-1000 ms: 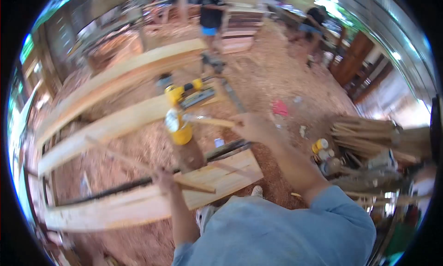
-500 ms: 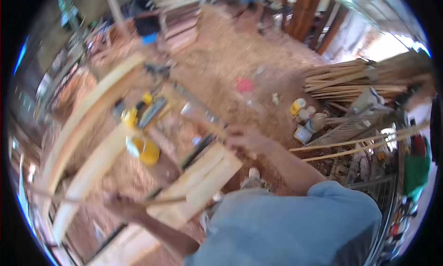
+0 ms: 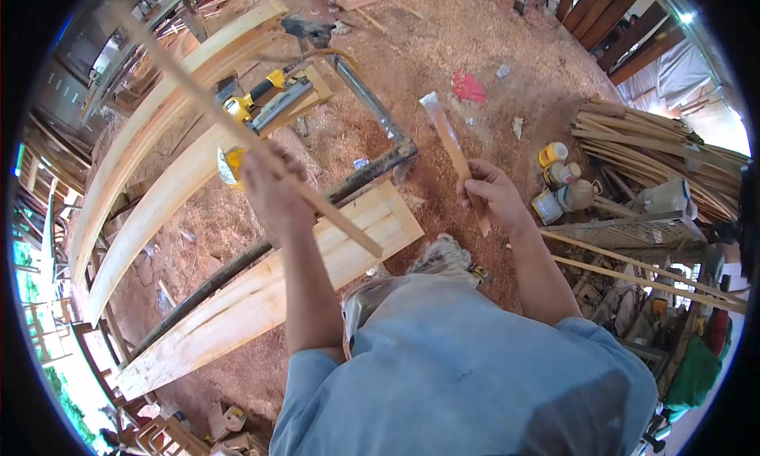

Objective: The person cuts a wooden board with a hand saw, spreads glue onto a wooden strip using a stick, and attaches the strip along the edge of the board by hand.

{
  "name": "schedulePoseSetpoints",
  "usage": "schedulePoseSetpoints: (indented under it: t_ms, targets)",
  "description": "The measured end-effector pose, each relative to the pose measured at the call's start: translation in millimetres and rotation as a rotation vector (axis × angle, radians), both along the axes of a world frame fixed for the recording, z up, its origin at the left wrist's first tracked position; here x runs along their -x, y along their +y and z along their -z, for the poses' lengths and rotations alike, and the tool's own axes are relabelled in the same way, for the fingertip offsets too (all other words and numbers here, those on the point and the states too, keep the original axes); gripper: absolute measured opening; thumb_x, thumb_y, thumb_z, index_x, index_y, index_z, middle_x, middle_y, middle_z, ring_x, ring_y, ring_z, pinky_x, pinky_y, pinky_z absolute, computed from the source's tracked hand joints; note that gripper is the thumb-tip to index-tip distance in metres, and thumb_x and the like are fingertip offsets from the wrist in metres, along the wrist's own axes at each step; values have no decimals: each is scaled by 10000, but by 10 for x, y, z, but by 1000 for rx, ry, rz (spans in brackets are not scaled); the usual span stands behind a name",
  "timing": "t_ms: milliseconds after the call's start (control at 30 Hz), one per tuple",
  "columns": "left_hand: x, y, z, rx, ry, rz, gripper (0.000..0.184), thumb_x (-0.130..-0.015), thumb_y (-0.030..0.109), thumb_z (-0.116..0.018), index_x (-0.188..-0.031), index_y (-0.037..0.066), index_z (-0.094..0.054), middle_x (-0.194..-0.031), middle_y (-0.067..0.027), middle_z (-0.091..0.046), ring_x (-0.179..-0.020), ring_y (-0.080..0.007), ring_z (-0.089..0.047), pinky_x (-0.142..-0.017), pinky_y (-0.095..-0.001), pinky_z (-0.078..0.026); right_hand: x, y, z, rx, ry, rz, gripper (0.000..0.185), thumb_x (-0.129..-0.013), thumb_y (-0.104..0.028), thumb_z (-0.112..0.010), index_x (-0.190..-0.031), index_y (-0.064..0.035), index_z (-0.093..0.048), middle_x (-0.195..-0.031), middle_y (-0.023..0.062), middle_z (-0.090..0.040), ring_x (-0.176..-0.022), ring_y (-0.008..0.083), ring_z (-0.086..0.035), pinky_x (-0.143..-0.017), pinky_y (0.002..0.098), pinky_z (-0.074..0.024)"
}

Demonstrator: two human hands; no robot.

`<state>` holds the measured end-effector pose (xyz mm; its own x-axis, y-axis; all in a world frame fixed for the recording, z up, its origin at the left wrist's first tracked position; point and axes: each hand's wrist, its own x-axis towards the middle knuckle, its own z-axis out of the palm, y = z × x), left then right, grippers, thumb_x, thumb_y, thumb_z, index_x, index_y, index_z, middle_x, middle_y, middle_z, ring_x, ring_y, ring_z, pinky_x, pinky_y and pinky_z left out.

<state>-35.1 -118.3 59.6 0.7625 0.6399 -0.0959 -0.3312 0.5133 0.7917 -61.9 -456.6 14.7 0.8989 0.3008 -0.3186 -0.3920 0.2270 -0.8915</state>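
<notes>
My left hand (image 3: 275, 191) is closed around a long, thin wooden strip (image 3: 194, 92), which slants from the upper left down to a free end over a wide pale board (image 3: 372, 226). My right hand (image 3: 497, 196) pinches a short flat wooden stick (image 3: 448, 138) with a whitish smear at its upper end. Partly hidden behind my left hand is a yellow container (image 3: 229, 168). Just beyond lies a yellow-and-black nail gun (image 3: 252, 100) with a grey magazine, near a curved board (image 3: 150, 218).
A dark metal frame (image 3: 368, 175) runs beside the wide board. Another curved timber (image 3: 131, 147) lies at left. On the right are several jars (image 3: 562, 175), a pile of wooden strips (image 3: 633, 139) and a wire-mesh rack (image 3: 645, 230). Sawdust covers the floor (image 3: 443, 52).
My left hand has risen up and right with the strip, which now slants steeply. My right hand has moved right and up with the stick. The view has shifted.
</notes>
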Motion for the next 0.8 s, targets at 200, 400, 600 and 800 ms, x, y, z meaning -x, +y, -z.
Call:
schedulePoseSetpoints:
  t_ms: [200, 400, 600, 800]
  targets:
    - [-779, -698, 909, -225, 185, 172, 315, -1078, 356, -455, -944, 76, -509, -742, -27, -544, -556, -109, -518, -457, -273, -431, -104, -700, 388, 69, -3, -4, 497, -969, -108, -598, -1449, -36, -491, -875, 14, -631, -704, 102, -583, -634, 270, -502]
    - [-987, -800, 1458, -465, 428, 150, 346, -1064, 344, -467, -828, 99, -531, -638, 16, -490, -506, -96, -459, -457, -282, -368, -113, -1375, 757, 138, 158, -23, 443, -964, -87, -585, -1399, -7, -552, -857, 2, -627, -708, 84, -578, -621, 242, -487]
    - [-923, -863, 1565, -503, 586, 142, 349, -1060, 348, -470, -818, 104, -532, -628, 8, -504, -485, -104, -452, -440, -283, -373, -315, -1687, 1136, 121, 248, -79, 438, -959, -109, -606, -1381, 3, -567, -855, 5, -621, -714, 90, -569, -638, 250, -484]
    - [-910, -902, 1624, -539, 703, 79, 319, -1059, 341, -469, -851, 106, -525, -649, -8, -519, -485, -123, -459, -436, -289, -397, -589, -1714, 1255, -1, 246, -80, 413, -956, -112, -611, -1351, 3, -582, -856, 9, -615, -729, 101, -564, -661, 266, -470]
